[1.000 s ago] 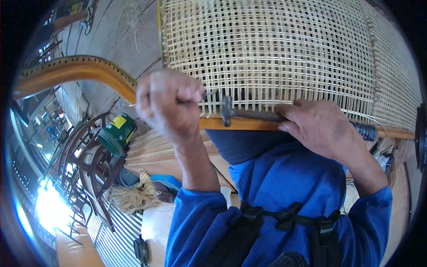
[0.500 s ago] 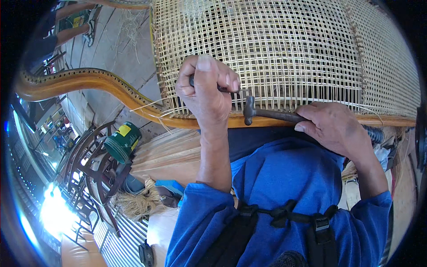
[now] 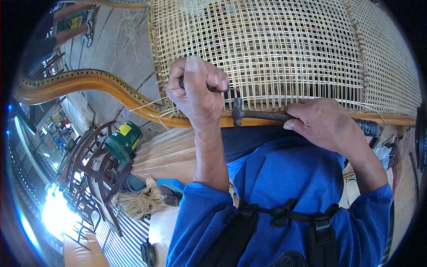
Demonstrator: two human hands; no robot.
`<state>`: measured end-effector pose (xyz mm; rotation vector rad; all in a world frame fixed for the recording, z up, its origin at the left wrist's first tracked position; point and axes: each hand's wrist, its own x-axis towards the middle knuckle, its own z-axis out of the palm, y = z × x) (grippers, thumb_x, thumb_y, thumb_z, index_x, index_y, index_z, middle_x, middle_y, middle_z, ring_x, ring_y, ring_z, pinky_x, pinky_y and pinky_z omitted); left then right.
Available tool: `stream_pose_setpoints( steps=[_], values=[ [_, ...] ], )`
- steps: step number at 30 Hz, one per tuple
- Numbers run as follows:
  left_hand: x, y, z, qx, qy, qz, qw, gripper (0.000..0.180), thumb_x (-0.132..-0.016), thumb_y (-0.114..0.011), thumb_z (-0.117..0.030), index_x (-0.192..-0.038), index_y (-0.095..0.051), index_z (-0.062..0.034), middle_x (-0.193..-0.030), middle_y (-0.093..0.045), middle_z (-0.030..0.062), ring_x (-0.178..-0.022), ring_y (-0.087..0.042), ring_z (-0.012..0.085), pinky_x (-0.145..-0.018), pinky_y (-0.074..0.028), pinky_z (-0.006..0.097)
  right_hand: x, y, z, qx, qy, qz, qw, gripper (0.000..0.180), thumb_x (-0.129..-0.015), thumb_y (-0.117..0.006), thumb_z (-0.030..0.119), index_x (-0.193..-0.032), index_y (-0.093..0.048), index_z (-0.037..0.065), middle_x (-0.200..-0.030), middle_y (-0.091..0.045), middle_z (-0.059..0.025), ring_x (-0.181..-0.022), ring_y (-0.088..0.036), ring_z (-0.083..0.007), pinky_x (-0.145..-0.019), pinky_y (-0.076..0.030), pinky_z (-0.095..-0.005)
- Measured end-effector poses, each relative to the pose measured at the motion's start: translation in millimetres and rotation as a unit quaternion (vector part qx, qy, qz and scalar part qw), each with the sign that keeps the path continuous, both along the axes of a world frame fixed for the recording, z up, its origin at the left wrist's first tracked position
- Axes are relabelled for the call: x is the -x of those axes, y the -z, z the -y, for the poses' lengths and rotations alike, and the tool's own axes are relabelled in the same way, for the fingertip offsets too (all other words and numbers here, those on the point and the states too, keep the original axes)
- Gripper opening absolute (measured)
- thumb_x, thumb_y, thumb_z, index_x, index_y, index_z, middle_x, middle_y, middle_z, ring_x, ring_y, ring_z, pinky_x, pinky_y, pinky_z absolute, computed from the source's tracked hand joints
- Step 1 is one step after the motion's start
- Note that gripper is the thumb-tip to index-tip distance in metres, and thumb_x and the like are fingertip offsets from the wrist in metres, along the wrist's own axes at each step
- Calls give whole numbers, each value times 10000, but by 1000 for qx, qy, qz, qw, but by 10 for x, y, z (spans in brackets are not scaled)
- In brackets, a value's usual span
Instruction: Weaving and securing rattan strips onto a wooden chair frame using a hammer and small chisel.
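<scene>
My left hand [image 3: 195, 91] is closed in a fist around a dark-handled tool with a thin metal tip [image 3: 235, 93]. Most of that tool is hidden by the fingers, so its exact kind does not show. The tip is over the near edge of a woven cane panel [image 3: 258, 53]. A hammer [image 3: 267, 115] is gripped in my right hand [image 3: 322, 122], its head just below the tool's tip, over the curved wooden frame rail [image 3: 178, 122]. Loose cane ends stick out along this rail.
Left of the panel, the varnished frame rail curves away with a row of holes [image 3: 95, 73]. Further left are a green bucket [image 3: 124, 142], dark wooden chair frames [image 3: 100, 178] and a bundle of cane strands [image 3: 142, 200]. Another person's leg [image 3: 71, 35] shows at the upper left.
Both hands have shifted a little to the left along the rail, carrying the dark-handled tool and the hammer. The grips look the same.
</scene>
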<state>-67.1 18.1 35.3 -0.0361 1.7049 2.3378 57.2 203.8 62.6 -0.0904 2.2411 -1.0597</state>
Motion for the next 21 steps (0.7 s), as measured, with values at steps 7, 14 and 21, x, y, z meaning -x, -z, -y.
stream_pose_setpoints(
  steps=[7, 14, 21],
  values=[
    [-32, -62, -64, 8, 16, -37, 999, 224, -927, -522, -133, -731, -444, -54, -516, -449, 43, -424, -433, 114, -385, -425, 280, -94, -15, -108, -13, 43, -66, 997, 274, -852, -602, 307, -823, -566, 37, -735, -613, -148, -728, -624, -340, -683, -501, -440],
    [-186, -43, -390, -57, 19, 39, 997, 226, -927, -520, -125, -721, -458, -57, -512, -455, 40, -414, -439, 115, -386, -425, 277, -356, -87, -449, -70, 48, 29, 996, 279, -835, -621, 302, -838, -562, 29, -735, -595, -169, -738, -608, -361, -662, -477, -461],
    [-193, -20, -509, -8, 49, 44, 998, 224, -920, -552, -154, -739, -485, -41, -516, -482, 47, -419, -460, 119, -405, -439, 277, -280, -92, -475, -34, 21, 35, 999, 292, -844, -608, 319, -852, -563, 30, -750, -604, -175, -754, -614, -366, -690, -481, -469]
  ],
)
